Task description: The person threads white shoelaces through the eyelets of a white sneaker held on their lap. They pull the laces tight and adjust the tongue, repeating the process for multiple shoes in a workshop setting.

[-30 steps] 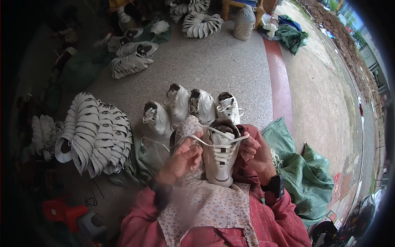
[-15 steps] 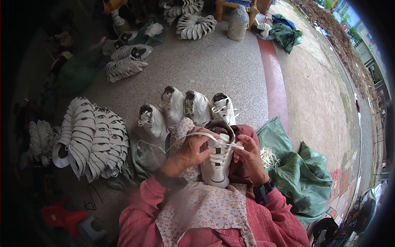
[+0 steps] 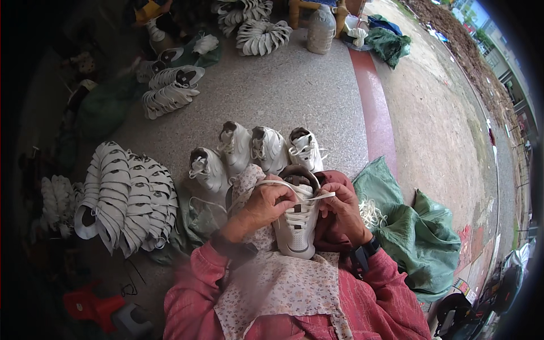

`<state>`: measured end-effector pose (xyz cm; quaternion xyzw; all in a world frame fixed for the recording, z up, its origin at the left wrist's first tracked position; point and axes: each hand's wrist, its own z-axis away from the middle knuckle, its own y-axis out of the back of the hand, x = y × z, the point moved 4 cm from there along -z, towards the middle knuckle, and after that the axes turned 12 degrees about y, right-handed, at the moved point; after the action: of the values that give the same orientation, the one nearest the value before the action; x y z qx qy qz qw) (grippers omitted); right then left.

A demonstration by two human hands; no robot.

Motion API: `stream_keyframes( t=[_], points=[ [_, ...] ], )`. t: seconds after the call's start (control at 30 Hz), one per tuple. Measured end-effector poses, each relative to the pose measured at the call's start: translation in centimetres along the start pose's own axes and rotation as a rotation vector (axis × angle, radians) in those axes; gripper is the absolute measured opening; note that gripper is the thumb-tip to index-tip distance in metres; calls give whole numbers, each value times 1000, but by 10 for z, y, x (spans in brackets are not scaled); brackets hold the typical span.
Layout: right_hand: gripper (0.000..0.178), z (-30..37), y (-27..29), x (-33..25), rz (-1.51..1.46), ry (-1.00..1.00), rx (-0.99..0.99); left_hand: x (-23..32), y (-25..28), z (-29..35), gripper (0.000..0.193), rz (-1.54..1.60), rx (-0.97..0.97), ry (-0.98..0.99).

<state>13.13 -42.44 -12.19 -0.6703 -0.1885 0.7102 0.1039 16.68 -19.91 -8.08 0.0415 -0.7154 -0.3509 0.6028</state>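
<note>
A white sneaker (image 3: 296, 238) rests on my lap with its toe toward me and its dark-lined opening away. Its crossed white shoelace (image 3: 309, 197) stretches over the tongue between both hands. On the left, my left hand (image 3: 265, 204) is closed, thumb and fingers pinching the lace near the upper eyelets. My right hand (image 3: 343, 211) pinches the lace at the shoe's right side, and a short length sticks out past the fingers. Beyond my knees stand several white sneakers (image 3: 235, 144) with laces in them.
Stacked shoe uppers (image 3: 127, 198) lie at the left, with more uppers (image 3: 170, 90) farther back. A green sack (image 3: 419, 243) and a bundle of white laces (image 3: 371, 214) are at my right. A red stool (image 3: 90, 306) stands lower left; a large plastic jug (image 3: 324, 31) is far ahead.
My left hand has closed more tightly at the lace beside the tongue. The right hand still pinches its side. The whole view has shifted slightly.
</note>
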Motion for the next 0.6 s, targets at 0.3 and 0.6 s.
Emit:
stream_keyframes(
  t=[0.3, 0.6],
  points=[
    [15, -12, 11, -4, -57, -224, 122, -16, -7, 3, 14, 616, -270, 335],
    [29, -20, 13, -8, -185, -305, -57, -13, 0, 2, 41, 666, -331, 324]
  ],
)
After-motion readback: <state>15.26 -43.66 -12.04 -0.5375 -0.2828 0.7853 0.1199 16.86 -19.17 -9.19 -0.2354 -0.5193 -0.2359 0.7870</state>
